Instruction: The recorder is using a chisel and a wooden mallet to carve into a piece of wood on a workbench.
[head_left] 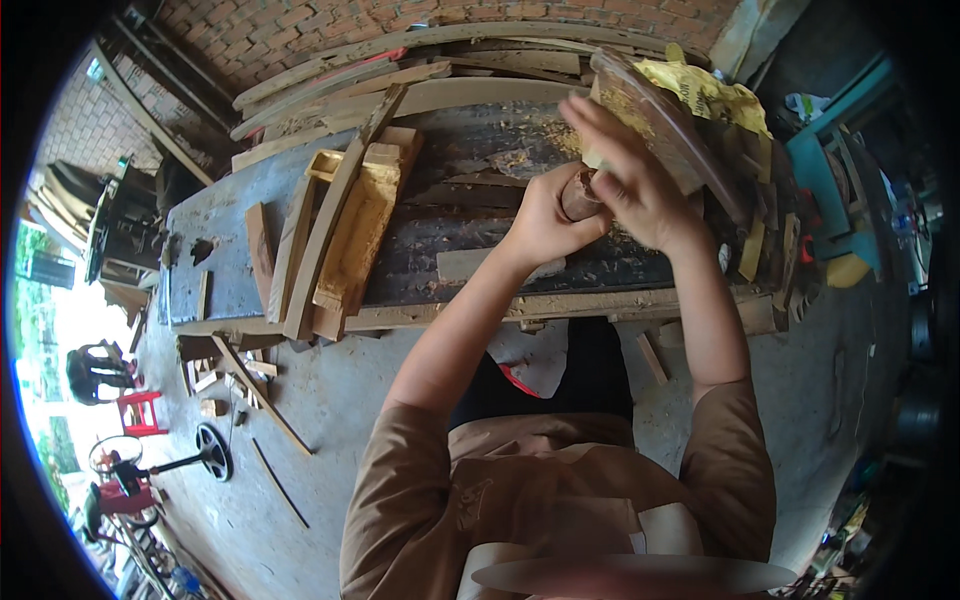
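Observation:
Above the workbench (pixel 420 260), my left hand (pixel 543 222) is wrapped round a short, rounded brown piece of wood (pixel 579 197). Its top end sticks out of the fist. My right hand (pixel 640 178) is beside the piece, with fingers stretched out toward the far left and the thumb close to the wood's top. A small pale patch shows between the right hand and the piece; I cannot make out what it is. On the bench below my left hand lies a flat grey-brown board (pixel 475 265). Wood shavings (pixel 555 135) are scattered beyond my hands.
Long planks (pixel 440 50) are stacked along the bench's far side by the brick wall. To the left stand a yellowish wooden trough (pixel 360 215) and leaning strips (pixel 325 225). A yellow sack (pixel 705 90) lies far right. Offcuts and a red stool (pixel 142 412) are on the floor.

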The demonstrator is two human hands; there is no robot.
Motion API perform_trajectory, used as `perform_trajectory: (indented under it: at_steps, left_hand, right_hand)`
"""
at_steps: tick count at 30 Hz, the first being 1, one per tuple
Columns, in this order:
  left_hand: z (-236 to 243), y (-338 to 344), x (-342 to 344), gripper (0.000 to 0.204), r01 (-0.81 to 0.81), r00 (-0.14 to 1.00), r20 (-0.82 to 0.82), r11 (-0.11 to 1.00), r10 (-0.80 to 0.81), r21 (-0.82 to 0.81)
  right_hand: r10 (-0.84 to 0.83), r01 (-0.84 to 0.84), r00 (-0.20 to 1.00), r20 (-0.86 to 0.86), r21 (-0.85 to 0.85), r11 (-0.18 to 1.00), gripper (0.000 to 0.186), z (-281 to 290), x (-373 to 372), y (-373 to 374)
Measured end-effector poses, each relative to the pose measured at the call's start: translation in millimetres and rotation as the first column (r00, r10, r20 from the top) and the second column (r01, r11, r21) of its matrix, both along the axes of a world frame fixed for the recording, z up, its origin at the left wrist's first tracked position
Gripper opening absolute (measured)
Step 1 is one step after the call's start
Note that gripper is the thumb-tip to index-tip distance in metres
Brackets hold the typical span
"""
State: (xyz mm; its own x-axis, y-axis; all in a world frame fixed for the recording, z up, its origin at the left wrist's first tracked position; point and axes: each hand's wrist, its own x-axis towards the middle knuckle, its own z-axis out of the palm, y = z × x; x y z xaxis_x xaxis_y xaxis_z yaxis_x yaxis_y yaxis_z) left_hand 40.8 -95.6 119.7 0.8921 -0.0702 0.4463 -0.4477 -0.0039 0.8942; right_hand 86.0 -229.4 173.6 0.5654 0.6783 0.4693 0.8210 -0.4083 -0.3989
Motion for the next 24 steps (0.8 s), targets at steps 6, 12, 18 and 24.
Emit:
perform_trajectory:
  at_steps: [6,12,18,24]
  left_hand:
    - [1.0,-9.6,3.2,0.020,-0.100,0.995,-0.008,0.995,0.100,0.023]
    - [-1.8,-17.3,10.5,0.020,-0.112,0.992,-0.047,0.993,0.113,0.023]
    - [-4.2,-19.6,12.0,0.021,-0.141,0.988,-0.048,0.987,0.145,0.076]
    - [5.1,-38.7,10.6,0.022,-0.071,0.997,-0.012,0.987,0.074,0.147]
  right_hand:
    - [-0.708,0.765,0.640,0.299,-0.160,0.624,0.072,-32.7,78.3,-73.6]
    - [-0.801,0.724,0.583,0.134,-0.534,0.437,0.056,-43.2,96.6,-109.2]
    - [-0.770,0.688,0.633,0.082,-0.515,0.511,0.050,-47.4,48.7,-120.9]
    - [-0.765,0.608,0.516,-0.386,-0.464,0.644,0.058,-56.3,-29.1,-183.2]
